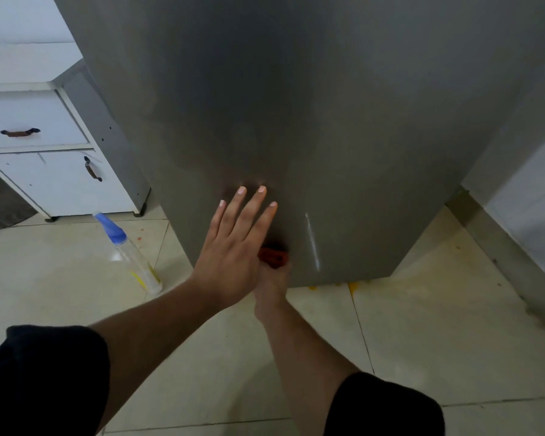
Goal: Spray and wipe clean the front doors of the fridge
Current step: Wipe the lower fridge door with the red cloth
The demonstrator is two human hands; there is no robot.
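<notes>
Grey steel fridge door [312,121] fills the far view. My left hand [233,247] lies flat on its lower part, fingers spread and released. Beneath it, my right hand [272,278] clenches an orange cloth [274,257] against the door. Left, a spray bottle [129,251] stands on the floor tiles [438,341].

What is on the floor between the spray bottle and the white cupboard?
Only bare floor tiles with a few small reddish spots, seen in the head view. The spray bottle stands apart from the white cupboard.
</notes>
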